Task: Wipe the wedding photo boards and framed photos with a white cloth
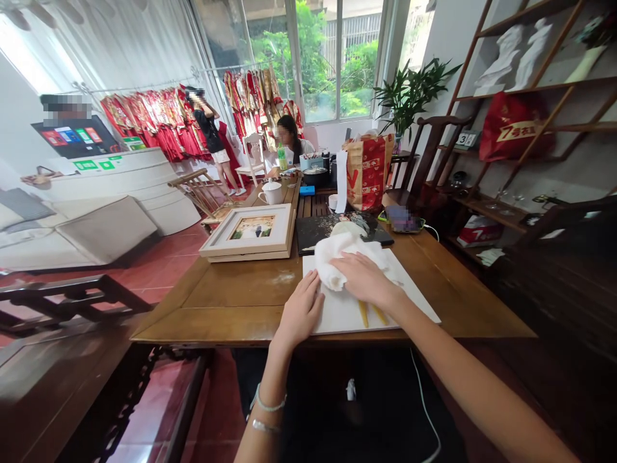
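Observation:
My right hand (pixel 362 275) presses down on a bunched white cloth (pixel 332 254), its fingers bent over the fabric. Under the cloth lies a flat white board (pixel 409 296) at the table's front. At the board's left edge rests my left hand (pixel 303 308), fingers stretched out and holding nothing. Two yellow slender pieces (pixel 363 314) lie on the board below my right wrist; their upper ends are hidden. Just behind the cloth is a dark panel (pixel 311 239) with a picture on it, partly covered by a pale rounded thing (pixel 349 228).
A framed photo (pixel 250 228) lies left of the board on the wooden table (pixel 216 302). Behind stand a lidded white mug (pixel 271 191) and a red-and-tan paper bag (pixel 369 170). A phone (pixel 402 218) with a cable lies at right. Two people are farther back.

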`<state>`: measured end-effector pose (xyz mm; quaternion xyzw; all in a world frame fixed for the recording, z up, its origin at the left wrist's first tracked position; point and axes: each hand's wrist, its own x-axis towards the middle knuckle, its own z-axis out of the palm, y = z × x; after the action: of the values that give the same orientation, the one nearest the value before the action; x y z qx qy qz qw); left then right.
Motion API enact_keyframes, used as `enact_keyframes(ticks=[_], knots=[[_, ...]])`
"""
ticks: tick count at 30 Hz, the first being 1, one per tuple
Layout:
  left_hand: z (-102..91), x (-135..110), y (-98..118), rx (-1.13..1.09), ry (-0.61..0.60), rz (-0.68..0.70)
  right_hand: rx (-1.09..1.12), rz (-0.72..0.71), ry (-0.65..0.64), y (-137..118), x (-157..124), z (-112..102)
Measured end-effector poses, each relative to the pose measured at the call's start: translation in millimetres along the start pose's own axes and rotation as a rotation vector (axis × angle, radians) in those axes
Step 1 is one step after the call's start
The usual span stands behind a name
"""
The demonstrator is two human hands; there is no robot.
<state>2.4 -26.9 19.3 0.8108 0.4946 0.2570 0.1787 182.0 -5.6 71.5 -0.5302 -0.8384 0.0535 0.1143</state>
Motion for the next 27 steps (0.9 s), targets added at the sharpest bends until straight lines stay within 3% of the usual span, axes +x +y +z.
enact_keyframes(ticks=[5, 10, 15, 22, 27], knots=[[1.7, -0.2, -3.1, -0.004, -0.014, -0.026, -0.041, 0.111, 0.058, 45.2, -30.3, -2.1], [1.6, -0.8, -2.2, 0.007, -0.006, -0.033, -0.078, 0.239, 0.133, 77.3, -40.5, 3.8], [2.1, -1.0, -0.7, 0.008, 0.014, -0.033, -0.053, 0.174, 0.146, 61.7, -66.4, 16.1], [0.2, -1.5, 1.8, 0.026, -0.01, -0.045, 0.051, 0.123, 0.348, 13.7, -150.5, 37.8], [1.1, -1.4, -0.9, 0.034, -0.01, -0.034, 0.074, 0.115, 0.305, 27.7, -164.1, 37.4]])
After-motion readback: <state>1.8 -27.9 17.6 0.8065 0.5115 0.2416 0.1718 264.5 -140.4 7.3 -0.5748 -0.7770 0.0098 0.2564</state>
